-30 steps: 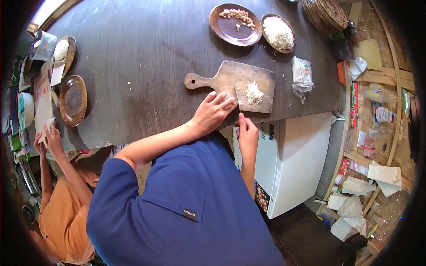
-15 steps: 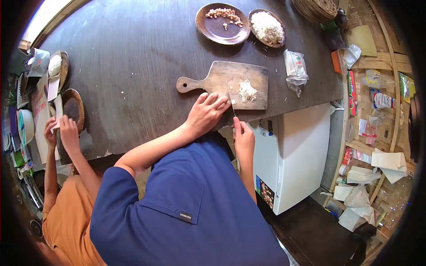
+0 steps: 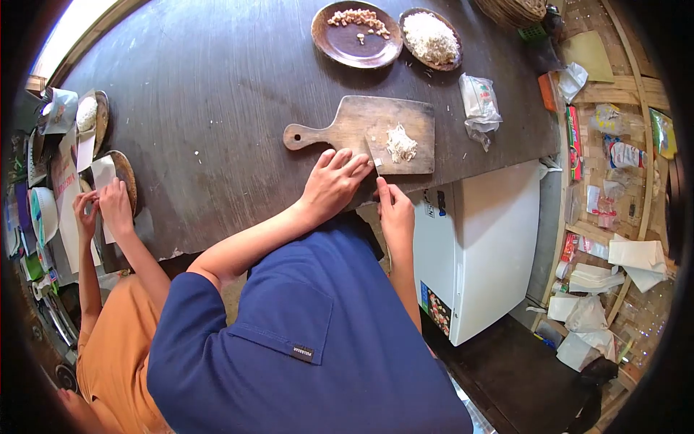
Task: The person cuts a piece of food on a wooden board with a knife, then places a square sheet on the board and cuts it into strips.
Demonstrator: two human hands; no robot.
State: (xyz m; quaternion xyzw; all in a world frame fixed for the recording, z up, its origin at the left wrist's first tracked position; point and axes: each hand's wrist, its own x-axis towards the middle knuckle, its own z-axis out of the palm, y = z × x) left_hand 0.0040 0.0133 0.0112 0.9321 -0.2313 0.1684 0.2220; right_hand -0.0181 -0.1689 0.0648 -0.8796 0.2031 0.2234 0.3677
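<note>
A wooden cutting board (image 3: 347, 134) with a round handle lies near the table's front edge. On it is a small pile of thin whitish strips (image 3: 401, 144). My left hand (image 3: 334, 181) rests at the board's near edge, fingers bent together and pressed down beside the blade; what they hold is mostly hidden. A small white piece (image 3: 378, 163) shows at its fingertips. My right hand (image 3: 395, 208) grips a knife (image 3: 371, 153) by its handle, the narrow blade pointing away over the board, close to the left fingertips.
Behind the board stand a brown plate (image 3: 340, 53) of nut-like pieces and a bowl of white shreds (image 3: 431, 40). A plastic packet (image 3: 479, 101) lies right. Below is a white fridge (image 3: 499, 246). At left, a co-worker's hands (image 3: 116, 206) handle white paper (image 3: 103, 171).
The knife blade leans further left, and my right hand has risen slightly. My left hand stays nearly in place. The co-worker's white paper has shifted and now shows a broader face.
</note>
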